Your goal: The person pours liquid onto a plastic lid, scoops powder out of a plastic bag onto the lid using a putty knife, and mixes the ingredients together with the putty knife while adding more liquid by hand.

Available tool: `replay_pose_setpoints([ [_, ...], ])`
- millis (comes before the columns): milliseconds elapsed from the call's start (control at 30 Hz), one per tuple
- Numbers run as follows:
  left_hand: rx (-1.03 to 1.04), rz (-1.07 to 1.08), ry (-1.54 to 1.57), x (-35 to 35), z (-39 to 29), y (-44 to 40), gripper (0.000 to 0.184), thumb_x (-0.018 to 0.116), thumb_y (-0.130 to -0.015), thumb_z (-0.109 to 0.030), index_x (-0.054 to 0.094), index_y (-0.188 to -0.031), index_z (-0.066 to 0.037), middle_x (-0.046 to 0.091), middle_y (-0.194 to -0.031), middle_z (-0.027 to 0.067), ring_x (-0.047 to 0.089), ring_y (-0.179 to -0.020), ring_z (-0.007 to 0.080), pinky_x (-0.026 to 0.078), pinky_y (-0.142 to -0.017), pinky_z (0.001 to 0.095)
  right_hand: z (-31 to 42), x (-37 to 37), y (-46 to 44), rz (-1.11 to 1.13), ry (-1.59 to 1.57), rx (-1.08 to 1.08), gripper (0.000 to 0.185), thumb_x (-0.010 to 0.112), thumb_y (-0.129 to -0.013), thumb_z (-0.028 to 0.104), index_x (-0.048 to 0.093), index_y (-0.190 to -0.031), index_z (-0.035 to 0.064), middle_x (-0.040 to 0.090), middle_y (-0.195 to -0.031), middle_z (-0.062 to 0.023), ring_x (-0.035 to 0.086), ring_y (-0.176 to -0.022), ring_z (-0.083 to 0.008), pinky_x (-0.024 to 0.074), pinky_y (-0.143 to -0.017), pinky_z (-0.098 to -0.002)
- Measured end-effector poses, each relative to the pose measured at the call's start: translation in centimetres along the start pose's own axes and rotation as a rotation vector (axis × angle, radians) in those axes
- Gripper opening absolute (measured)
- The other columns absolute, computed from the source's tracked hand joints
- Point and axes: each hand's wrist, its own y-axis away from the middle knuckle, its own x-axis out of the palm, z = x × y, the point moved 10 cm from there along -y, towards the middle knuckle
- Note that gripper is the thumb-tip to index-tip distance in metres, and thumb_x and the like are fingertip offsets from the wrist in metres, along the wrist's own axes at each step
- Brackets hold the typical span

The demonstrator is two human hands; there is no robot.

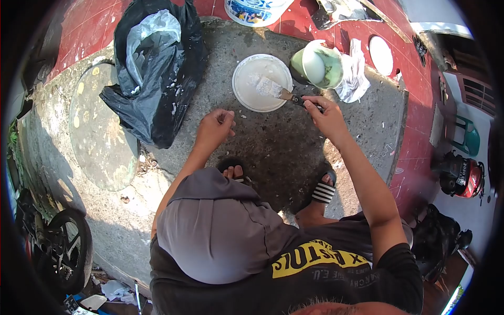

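Note:
In the head view my right hand [324, 116] is closed around the dark handle of a putty knife [270, 88]. Its wide blade, coated with white material, lies over a round white tub [237, 95] with a pale, wet-looking mix inside. My left hand [215, 127] hangs lower left of the tub, apart from it, with the fingers curled together and nothing visible in them. Beside that hand is a large black plastic bag [170, 100] with a whitish plastic bag [157, 31] in its opening.
A green pail [336, 68] with something pale inside stands right of the tub, by a crumpled white plastic bag [357, 79]. A white round lid [381, 55] lies on red tiles. Behind is a printed paint bucket [254, 16]. A round slab [97, 136] lies left; motorbikes [464, 176] stand around.

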Motion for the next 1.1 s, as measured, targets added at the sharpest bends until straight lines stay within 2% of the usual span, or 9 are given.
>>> replay_pose_setpoints([
  [67,-0.037,0.037,0.071,0.6,1.1,-0.9,0.034,0.061,-0.098,-0.032,0.065,-0.105,0.001,0.07,-0.085,0.0086,0.069,-0.062,0.0162,0.051,-0.047,0.0278,1.2,-0.2,-0.1,-0.046,0.14,-0.114,0.031,0.064,-0.097,0.028,0.07,-0.117,0.0046,0.07,-0.098,-0.009,0.063,-0.076,-0.0177,0.0499,-0.072,-0.0326],
  [100,-0.07,0.074,0.141,1.1,1.7,-1.1,0.035,0.061,-0.098,-0.032,0.064,-0.106,0.002,0.07,-0.085,0.0093,0.069,-0.061,0.0177,0.052,-0.046,0.0283,1.4,-0.1,0.0,-0.045,0.142,-0.112,0.031,0.064,-0.097,0.028,0.07,-0.117,0.0046,0.07,-0.098,-0.009,0.063,-0.076,-0.0177,0.0499,-0.072,-0.0326],
  [167,-0.082,0.076,0.166,1.2,2.1,-1.3,0.035,0.06,-0.098,-0.032,0.064,-0.105,0.002,0.07,-0.086,0.0099,0.069,-0.061,0.0182,0.052,-0.045,0.0284,4.4,0.0,0.4,-0.075,0.291,-0.3,0.028,0.063,-0.096,0.024,0.069,-0.114,0.0036,0.068,-0.102,-0.0122,0.064,-0.086,-0.0266,0.0505,-0.078,-0.0362],
  [367,-0.097,0.093,0.2,1.9,2.4,-2.0,0.035,0.059,-0.099,-0.031,0.064,-0.107,0.003,0.069,-0.087,0.0107,0.069,-0.061,0.0192,0.051,-0.044,0.0285,8.4,1.3,1.6,-0.106,0.423,-0.496,0.021,0.061,-0.096,0.018,0.067,-0.109,0.0029,0.063,-0.098,-0.0141,0.064,-0.088,-0.0363,0.0514,-0.078,-0.0437],
  [767,-0.119,0.091,0.22,2.7,2.5,-2.5,0.034,0.058,-0.099,-0.029,0.063,-0.108,0.003,0.07,-0.086,0.0097,0.07,-0.061,0.0188,0.051,-0.044,0.029,11.3,3.4,3.1,-0.087,0.705,-0.611,0.02,0.061,-0.096,0.016,0.065,-0.111,0.0035,0.059,-0.097,-0.0123,0.063,-0.083,-0.0358,0.0515,-0.071,-0.0445],
  [933,-0.117,0.101,0.229,3.0,2.2,-3.0,0.033,0.056,-0.099,-0.028,0.061,-0.11,0.004,0.07,-0.086,0.0102,0.07,-0.06,0.0191,0.051,-0.043,0.0287,12.9,3.4,3.6,-0.113,0.703,-0.588,0.019,0.06,-0.096,0.015,0.065,-0.11,0.0029,0.059,-0.098,-0.0122,0.064,-0.083,-0.0349,0.0525,-0.072,-0.0451],
  [1000,-0.12,0.115,0.258,3.4,2.3,-3.3,0.036,0.058,-0.098,-0.028,0.059,-0.115,0.004,0.069,-0.089,0.0129,0.07,-0.061,0.021,0.05,-0.042,0.0286,12.8,3.7,3.5,-0.103,0.7,-0.584,0.02,0.059,-0.095,0.015,0.065,-0.11,0.0022,0.059,-0.098,-0.0125,0.065,-0.084,-0.0347,0.0534,-0.073,-0.046],
  [1100,-0.12,0.092,0.253,3.5,2.3,-3.5,0.033,0.055,-0.1,-0.027,0.059,-0.111,0.004,0.07,-0.085,0.0106,0.07,-0.059,0.0187,0.05,-0.042,0.0279,12.3,4.6,3.0,-0.087,0.642,-0.615,0.019,0.062,-0.095,0.016,0.066,-0.11,0.0039,0.06,-0.097,-0.012,0.064,-0.082,-0.0345,0.0512,-0.071,-0.0433],
])
